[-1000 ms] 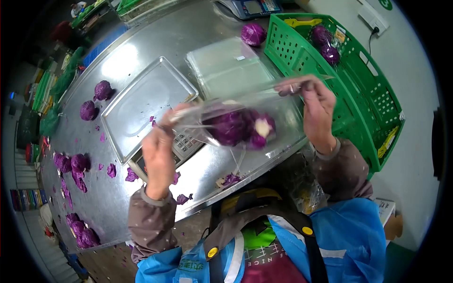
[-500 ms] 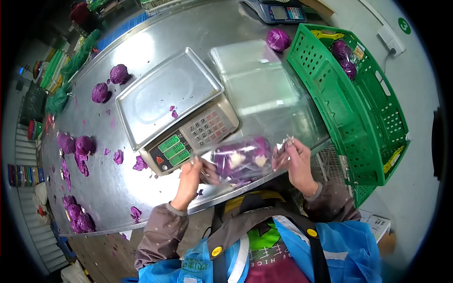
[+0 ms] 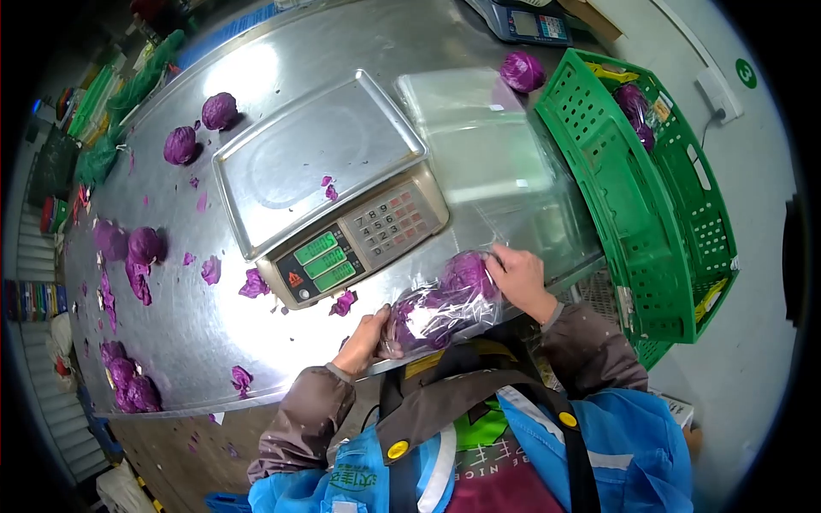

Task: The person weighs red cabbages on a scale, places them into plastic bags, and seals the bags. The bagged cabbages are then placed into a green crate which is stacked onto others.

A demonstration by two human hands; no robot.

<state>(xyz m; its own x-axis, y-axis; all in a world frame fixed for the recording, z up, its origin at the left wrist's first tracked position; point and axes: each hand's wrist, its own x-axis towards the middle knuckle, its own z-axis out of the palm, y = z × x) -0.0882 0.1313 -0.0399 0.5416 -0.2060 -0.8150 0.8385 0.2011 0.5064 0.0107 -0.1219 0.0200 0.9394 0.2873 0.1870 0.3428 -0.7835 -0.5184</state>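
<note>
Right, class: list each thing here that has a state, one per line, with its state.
Bagged cabbage: in clear plastic, held at the table edge.
Left hand: gripping the bag's end.
Right hand: gripping the other end.
Scale: display lit, tray bare but for scraps.
Green crate: holds bagged cabbages.

Bagged cabbage (image 3: 445,301) (purple) between hands

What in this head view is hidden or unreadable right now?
- Scale display digits: too small.
- Bagged purple cabbage: glare on the plastic blurs how many pieces.
- Left hand fingertips: behind the bag.
- Second scale: cut off by the top edge.
- Green crate floor: partly behind its wall.
</note>
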